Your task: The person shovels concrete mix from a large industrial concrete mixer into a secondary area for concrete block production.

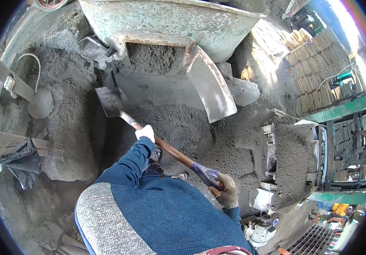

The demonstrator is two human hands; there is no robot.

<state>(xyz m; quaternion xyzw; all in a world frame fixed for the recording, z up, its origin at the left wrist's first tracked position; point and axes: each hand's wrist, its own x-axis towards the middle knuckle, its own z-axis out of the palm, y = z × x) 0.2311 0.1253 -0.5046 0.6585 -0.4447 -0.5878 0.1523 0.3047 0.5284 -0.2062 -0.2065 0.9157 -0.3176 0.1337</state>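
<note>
A long-handled shovel [172,151] runs diagonally across my body, its flat metal blade [107,101] up at the left. My gloved left hand [145,133] wraps round the shaft not far below the blade. At the handle end, my gloved right hand [226,191] grips the grip beside its purple section. The blade hangs near the dark gap left of a heap of damp grey mix [178,127]; little shows on it apart from a grey smear. Above the heap, more mix [155,58] fills the opening of a large pale green metal drum [170,25].
A curved metal flap [212,87] juts out from the drum's opening. To the right stands a hopper of grey mix [292,165] beside a green machine frame [340,108]. Stacked boards [319,63] lie behind. At left are a wooden plank [12,142] and a black plastic bag [23,163].
</note>
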